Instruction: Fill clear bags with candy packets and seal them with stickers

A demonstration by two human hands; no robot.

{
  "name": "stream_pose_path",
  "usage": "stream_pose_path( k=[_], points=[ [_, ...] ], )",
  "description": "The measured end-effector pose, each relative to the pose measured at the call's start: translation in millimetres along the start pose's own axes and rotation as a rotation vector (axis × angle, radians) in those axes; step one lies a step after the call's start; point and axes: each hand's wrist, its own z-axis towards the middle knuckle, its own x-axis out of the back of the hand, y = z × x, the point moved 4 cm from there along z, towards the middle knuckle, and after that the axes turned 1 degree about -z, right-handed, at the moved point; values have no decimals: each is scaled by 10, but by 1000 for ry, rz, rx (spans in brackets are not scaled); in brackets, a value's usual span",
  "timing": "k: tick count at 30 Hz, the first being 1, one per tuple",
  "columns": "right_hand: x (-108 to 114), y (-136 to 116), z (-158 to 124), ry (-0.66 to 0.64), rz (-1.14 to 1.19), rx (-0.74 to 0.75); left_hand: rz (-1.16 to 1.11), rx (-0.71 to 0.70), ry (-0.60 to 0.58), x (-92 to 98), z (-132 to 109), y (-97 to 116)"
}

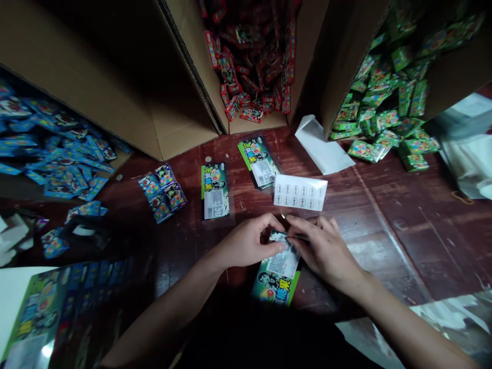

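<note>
A green printed packaging card [280,274] with Chinese lettering lies in front of me, its text upside down to my view. My left hand [255,241] grips its far end, thumb flat on the face. From the other side, my right hand [326,248] pinches the same end between thumb and forefinger. A tiny pale bit shows by the right fingertip, too small to name. Just beyond the fingers is a white sheet of round printed stickers [300,193]. Two similar cards lie past it, a single card [215,192] and a small stack [259,161].
Blue and purple candy boxes [162,193] stand grouped at left. Open cartons hold blue boxes [69,138], red boxes [253,66] and green boxes [384,118]. White folded paper [323,146] lies by the green carton. Clear plastic bags [467,148] are at right.
</note>
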Motion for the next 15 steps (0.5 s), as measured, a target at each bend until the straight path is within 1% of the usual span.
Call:
stream_pose_path(
  k=[2,4,5,6,8,9,10,11,12,13,15],
  points=[
    [-59,10,-47,-7,23,-71,-6,18,21,-18,-23,-18],
    [-96,19,-103,-16,102,-117,-82,29,72,24,-52,-36],
    [-97,26,-140,15,156,-143,-135,28,145,87,-75,-45],
    [-87,36,-185,81,223,-178,-194,25,257,174,-108,-56],
    [-76,67,-301,276,407,-279,-341,22,528,357,-216,-88],
    [-97,81,-362,360,519,-338,-428,23,646,415,-285,-110],
    [-140,88,-413,412,631,-393,-521,24,726,431,-354,-134],
    [-196,86,-449,435,728,-437,-610,25,766,403,-421,-161],
    [-244,82,-473,457,790,-474,-683,27,772,337,-485,-188],
    [-274,83,-488,492,815,-507,-734,31,761,245,-551,-220],
    [-259,99,-509,617,792,-550,-769,54,711,24,-681,-293]
  ],
)
